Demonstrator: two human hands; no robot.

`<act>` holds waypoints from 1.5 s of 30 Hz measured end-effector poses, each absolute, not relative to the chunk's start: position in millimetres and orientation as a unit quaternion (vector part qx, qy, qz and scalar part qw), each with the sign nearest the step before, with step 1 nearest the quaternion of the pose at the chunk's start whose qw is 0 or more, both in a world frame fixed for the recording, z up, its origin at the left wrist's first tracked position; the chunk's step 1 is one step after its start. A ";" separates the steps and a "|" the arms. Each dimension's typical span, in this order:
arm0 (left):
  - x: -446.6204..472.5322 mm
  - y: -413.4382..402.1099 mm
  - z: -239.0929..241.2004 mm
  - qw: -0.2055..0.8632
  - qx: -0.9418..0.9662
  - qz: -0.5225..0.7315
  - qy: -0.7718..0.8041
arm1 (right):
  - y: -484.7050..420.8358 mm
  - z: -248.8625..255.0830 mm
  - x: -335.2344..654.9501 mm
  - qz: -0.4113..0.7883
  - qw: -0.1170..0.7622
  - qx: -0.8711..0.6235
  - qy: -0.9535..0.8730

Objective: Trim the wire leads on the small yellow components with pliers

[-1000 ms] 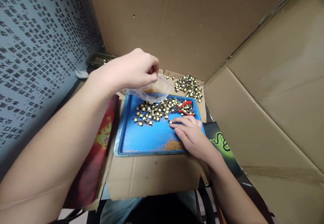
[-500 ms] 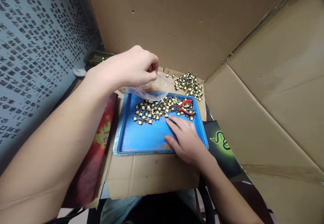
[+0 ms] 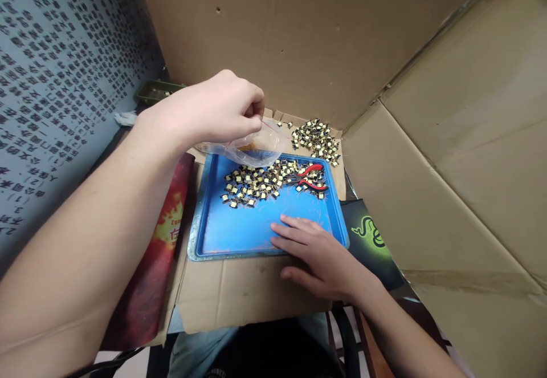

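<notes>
With closed fingers, my left hand [image 3: 233, 110] grips the top edge of a clear plastic zip bag [image 3: 267, 144], which hangs over the back of the tray. Orange-brown bits show inside the bag. My right hand [image 3: 310, 252] lies over the near right edge of the blue tray [image 3: 239, 232], fingers spread, holding nothing. Several small black-and-yellow components [image 3: 256, 184] with thin wires, looking like little transformers, are heaped in the tray's far half. Red-handled pliers [image 3: 310, 177] rest on the right part of that heap.
Another pile of the components [image 3: 316, 138] lies on cardboard behind the tray. A green container [image 3: 156, 90] stands at the back left. Cardboard walls [image 3: 299, 36] rise behind and to the right. A red mat [image 3: 158, 264] and a black mat [image 3: 371, 241] flank the tray.
My right hand has moved back toward me, from beside the heap to the tray's near edge. My left hand still holds the bag in about the same place.
</notes>
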State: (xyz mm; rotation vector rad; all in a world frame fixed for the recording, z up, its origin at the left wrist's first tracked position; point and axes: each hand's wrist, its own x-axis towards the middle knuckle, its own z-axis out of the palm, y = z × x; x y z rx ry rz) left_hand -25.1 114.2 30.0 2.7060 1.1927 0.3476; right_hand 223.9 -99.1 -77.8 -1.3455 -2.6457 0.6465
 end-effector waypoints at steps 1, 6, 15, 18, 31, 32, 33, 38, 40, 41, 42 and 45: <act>-24.9 113.4 30.8 0.086 0.906 0.114 0.398 | -98.9 -76.2 229.9 0.207 0.061 -0.431 -0.876; -23.7 110.4 34.0 0.083 0.905 0.112 0.403 | -85.2 -57.5 277.8 0.096 0.072 -0.482 -0.868; -22.9 109.5 34.9 0.063 0.910 0.102 0.396 | -57.4 -54.4 281.2 0.027 -0.151 -0.502 -0.851; -23.2 111.1 34.0 0.042 0.917 0.095 0.386 | -57.7 -57.8 272.4 0.041 -0.166 -0.523 -0.835; -25.2 110.9 34.1 0.062 0.909 0.093 0.402 | -49.9 -38.9 289.4 0.179 -0.048 -0.457 -0.870; -24.2 110.5 34.3 0.062 0.909 0.094 0.401 | -47.5 -40.4 291.0 0.154 -0.071 -0.436 -0.884; -23.2 110.0 34.6 0.062 0.910 0.094 0.398 | -45.2 -42.3 290.8 0.135 -0.094 -0.408 -0.898; -20.2 107.7 36.8 0.059 0.913 0.090 0.394 | -36.4 -48.6 267.0 0.097 -0.118 -0.268 -0.951; -20.3 108.2 36.4 0.060 0.913 0.094 0.393 | -34.6 -49.9 253.5 0.111 -0.095 -0.222 -0.964; -20.5 108.7 35.9 0.060 0.913 0.096 0.392 | -33.6 -50.6 247.8 0.115 -0.093 -0.205 -0.968; -20.9 109.3 35.5 0.058 0.912 0.098 0.394 | -32.3 -51.4 243.1 0.116 -0.102 -0.189 -0.970; -22.9 110.5 35.3 0.052 0.912 0.102 0.393 | -26.8 -53.4 236.5 0.117 -0.145 -0.154 -0.970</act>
